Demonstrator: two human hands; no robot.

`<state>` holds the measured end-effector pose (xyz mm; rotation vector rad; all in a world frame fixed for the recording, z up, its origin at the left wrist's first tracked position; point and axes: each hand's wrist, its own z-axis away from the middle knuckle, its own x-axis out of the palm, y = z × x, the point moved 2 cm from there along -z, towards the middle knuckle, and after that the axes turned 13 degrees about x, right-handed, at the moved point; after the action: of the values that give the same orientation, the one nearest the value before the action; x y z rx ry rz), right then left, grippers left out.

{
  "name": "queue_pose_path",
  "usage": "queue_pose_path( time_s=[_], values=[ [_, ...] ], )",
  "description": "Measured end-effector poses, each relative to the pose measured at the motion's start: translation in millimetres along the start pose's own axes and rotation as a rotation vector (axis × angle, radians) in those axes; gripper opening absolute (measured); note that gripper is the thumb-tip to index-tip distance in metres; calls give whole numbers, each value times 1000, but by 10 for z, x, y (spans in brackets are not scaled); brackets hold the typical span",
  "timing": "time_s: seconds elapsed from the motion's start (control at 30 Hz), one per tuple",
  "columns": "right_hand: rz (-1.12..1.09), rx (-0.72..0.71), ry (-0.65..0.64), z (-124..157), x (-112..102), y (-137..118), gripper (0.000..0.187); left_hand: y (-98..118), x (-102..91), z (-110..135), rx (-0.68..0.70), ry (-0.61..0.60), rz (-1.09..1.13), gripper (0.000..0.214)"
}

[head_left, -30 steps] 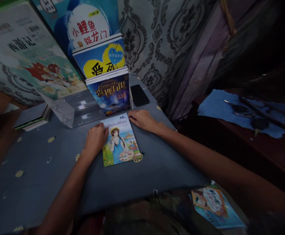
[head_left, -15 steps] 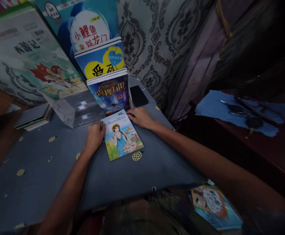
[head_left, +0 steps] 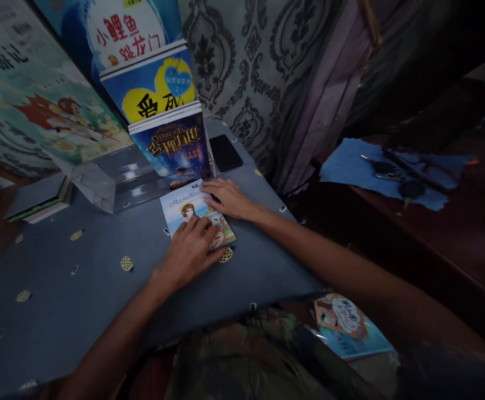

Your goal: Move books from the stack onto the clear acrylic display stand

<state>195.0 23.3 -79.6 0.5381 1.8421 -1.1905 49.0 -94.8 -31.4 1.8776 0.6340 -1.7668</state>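
A thin book [head_left: 174,206] with a girl in a yellow hat on its cover lies flat on the grey tablecloth. Over its lower left part rests my left hand [head_left: 192,244], fingers spread and covering much of the picture. My right hand [head_left: 228,199] lies on the book's upper right edge, its fingers stretched out. Just beyond, a dark blue book [head_left: 175,147] leans in a clear acrylic stand [head_left: 94,186]. Behind it in the stand rises a book with a yellow heart [head_left: 150,83].
A black phone [head_left: 225,153] lies right of the stand. Several stacked books [head_left: 38,197] sit at left, and a large book [head_left: 54,94] stands behind. Keys [head_left: 411,190] and glasses lie on a blue cloth [head_left: 342,164] at right. Another book [head_left: 350,328] is low at right.
My left hand has moved from the book's left edge onto its cover. The right hand has come onto the upper right edge. The view has shifted slightly.
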Motion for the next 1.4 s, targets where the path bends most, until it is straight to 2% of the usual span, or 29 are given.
queue_pose_path(
  time_s=[0.13,0.3,0.47,0.63,0.8,0.9,1.1,1.27,1.4],
  values=[
    [-15,13,-7,20,12,3,43,90,48,-6,5,-46,-100,29],
    [-53,-13,-11,210,12,28,44,82,66,0,64,-19,-167,24],
    [-148,-27,-27,447,-48,87,43,86,25,16,111,7,-166,26],
    [-270,-29,-16,543,-88,134,42,85,0,12,113,6,-160,26],
    [-257,-18,-61,647,-114,80,44,94,27,10,112,29,-161,27],
    [-237,-17,-103,718,-125,79,49,96,53,10,105,39,-167,30],
    [-166,-57,-201,769,-68,173,75,95,62,12,98,30,-170,29],
    [-124,-45,-200,770,-29,207,81,102,53,11,89,-2,-164,26],
    [-116,-41,-164,786,-30,202,83,-8,109,-24,48,75,-114,28]
  ],
)
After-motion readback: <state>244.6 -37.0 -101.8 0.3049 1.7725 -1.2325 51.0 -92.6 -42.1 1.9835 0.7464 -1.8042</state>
